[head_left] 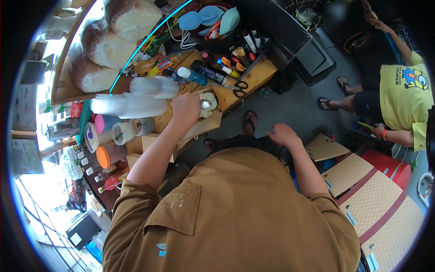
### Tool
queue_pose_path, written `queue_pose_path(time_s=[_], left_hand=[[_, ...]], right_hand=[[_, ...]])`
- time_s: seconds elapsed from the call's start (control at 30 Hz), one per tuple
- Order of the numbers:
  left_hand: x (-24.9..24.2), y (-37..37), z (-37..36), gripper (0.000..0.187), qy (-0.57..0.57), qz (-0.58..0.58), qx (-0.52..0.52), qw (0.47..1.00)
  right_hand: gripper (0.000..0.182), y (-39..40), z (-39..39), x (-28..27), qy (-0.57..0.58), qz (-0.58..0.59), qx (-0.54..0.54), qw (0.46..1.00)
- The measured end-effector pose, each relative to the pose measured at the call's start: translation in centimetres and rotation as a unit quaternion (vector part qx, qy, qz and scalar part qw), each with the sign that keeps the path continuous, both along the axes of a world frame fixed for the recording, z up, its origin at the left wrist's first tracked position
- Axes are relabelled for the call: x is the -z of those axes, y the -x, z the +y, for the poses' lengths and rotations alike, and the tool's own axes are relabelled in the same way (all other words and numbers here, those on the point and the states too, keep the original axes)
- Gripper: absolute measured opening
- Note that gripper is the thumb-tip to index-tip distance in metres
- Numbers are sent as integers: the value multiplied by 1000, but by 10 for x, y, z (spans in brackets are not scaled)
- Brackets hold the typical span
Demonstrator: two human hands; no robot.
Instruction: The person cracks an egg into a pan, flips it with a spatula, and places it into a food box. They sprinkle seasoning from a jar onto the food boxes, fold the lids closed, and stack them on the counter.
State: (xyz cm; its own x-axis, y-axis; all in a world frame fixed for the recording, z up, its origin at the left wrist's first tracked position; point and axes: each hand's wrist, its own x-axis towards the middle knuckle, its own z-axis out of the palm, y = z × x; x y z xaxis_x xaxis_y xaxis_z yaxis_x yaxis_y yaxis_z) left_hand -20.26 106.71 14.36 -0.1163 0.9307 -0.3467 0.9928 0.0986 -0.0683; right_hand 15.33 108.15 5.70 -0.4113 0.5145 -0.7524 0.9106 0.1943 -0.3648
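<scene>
My left hand [186, 108] is closed at the near side of an open cardboard box [209, 121] on the wooden counter. A spoon's silver bowl [205, 104] shows just beyond my fingers, over pale food [210, 97] in the box; the handle is hidden in my fist. Beside that hand lie stacks of clear plastic cups [131, 105]. My right hand [282, 134] hangs low at my right side, fingers apart, with nothing in it.
Scissors [240, 89], bottles [192, 75] and a dark bowl with blue dishes [210, 17] stand on the counter [259, 76]. Bagged bread [106, 43] sits at the back left. Another person in a yellow shirt [404, 84] is at the right, near a black bin [312, 63].
</scene>
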Motion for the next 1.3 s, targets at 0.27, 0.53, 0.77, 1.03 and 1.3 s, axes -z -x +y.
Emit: queue_pose_path(time_s=[0.27,0.53,0.77,1.03,1.3], left_hand=[[16,33,-14,16,-15,-90,-91,992],[0,45,-27,16,26,-263,-238,935],[-5,43,-49,16,-113,-126,-156,973],[13,34,-32,17,-85,-52,-80,992],[1,27,-22,14,-69,-21,-33,997]], right_hand=[[45,4,0,-2,-5,-6,0,1000],[46,20,7,-6,18,-10,-20,1000],[31,71,18,-33,-76,177,43,980],[22,143,35,-42,-124,318,125,931],[24,164,27,-31,-138,324,147,924]])
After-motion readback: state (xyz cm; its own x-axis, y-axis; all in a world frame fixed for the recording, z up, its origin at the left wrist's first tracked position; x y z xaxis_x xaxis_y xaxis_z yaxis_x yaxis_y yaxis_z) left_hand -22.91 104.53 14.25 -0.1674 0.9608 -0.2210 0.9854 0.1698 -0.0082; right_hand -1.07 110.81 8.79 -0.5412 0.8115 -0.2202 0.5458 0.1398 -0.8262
